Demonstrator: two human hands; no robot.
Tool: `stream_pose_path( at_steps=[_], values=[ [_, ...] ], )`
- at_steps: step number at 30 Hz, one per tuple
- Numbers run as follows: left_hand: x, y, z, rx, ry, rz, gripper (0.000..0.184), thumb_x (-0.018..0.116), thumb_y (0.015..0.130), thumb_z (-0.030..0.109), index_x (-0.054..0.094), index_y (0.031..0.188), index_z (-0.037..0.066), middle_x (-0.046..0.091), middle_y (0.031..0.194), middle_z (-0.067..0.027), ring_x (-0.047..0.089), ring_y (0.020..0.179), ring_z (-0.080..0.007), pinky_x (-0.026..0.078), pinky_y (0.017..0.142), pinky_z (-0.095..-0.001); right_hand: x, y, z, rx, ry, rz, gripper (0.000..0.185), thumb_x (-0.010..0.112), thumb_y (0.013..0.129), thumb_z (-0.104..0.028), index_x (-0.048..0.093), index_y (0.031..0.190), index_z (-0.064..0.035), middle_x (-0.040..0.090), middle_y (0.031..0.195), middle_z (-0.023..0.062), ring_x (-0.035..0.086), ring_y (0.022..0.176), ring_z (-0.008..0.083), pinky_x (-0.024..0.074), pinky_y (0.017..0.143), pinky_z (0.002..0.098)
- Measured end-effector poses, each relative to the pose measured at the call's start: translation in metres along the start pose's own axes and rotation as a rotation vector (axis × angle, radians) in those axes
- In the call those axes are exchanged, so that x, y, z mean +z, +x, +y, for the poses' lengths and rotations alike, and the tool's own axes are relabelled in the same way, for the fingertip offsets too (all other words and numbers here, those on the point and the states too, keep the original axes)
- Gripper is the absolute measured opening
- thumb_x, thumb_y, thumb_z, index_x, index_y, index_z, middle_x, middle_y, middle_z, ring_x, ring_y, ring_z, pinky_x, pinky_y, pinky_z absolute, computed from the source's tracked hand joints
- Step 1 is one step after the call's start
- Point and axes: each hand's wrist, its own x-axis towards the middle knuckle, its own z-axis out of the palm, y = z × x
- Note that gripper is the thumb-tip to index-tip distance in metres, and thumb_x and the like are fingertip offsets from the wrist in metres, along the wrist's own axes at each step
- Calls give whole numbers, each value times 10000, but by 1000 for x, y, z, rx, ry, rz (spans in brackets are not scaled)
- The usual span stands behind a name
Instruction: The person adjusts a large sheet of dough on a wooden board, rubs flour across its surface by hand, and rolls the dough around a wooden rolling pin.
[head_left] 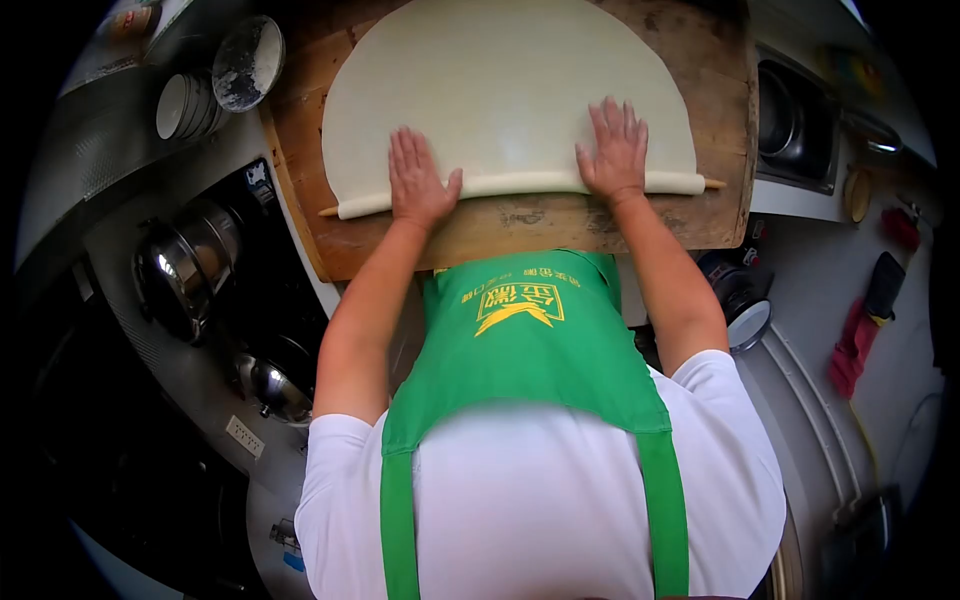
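A large, thin sheet of dough (500, 90) covers most of a wooden board (520, 222). Its near edge is wrapped around a slim rolling pin (716, 184), whose bare tapered tips stick out at both ends. My left hand (420, 178) lies flat over the left part of the dough-wrapped pin, fingers pointing away from me. Over the right part my right hand (614, 152) rests likewise, palm down with fingers stretched out and slightly blurred. Neither hand is closed around the pin; both press on the rolled dough from above.
A floury metal bowl (248, 64) and stacked white bowls (186, 106) stand left of the board. Shiny pots (190, 262) sit further down on the left. At the right is a sink (800, 120). A green apron (530, 350) touches the board's near side.
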Motion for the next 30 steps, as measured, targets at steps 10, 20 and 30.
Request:
stream_pose_path(
  at_steps=[10,20,30],
  values=[
    [-7,-27,-53,-123,84,-31,878,594,948,414,293,1568,-130,210,1670,-351,151,1579,-480,142,1290,-521,-17,-18,50,45,19,23,681,570,971,-410,424,1575,-131,349,1666,168,255,1558,415,156,1260,602],
    [-17,-65,-58,175,-19,-17,836,626,942,408,329,1586,-34,259,1681,-271,186,1573,-469,155,1281,-549,-24,-80,145,571,128,510,606,542,1040,-288,417,1533,41,384,1606,283,379,1479,449,312,1223,516],
    [-1,-65,-40,431,21,-160,752,605,966,356,364,1573,-17,298,1671,-244,231,1568,-435,169,1295,-537,-42,-90,119,197,78,403,470,518,1033,-218,543,1426,38,579,1410,274,509,1336,484,395,1159,505]
  ],
)
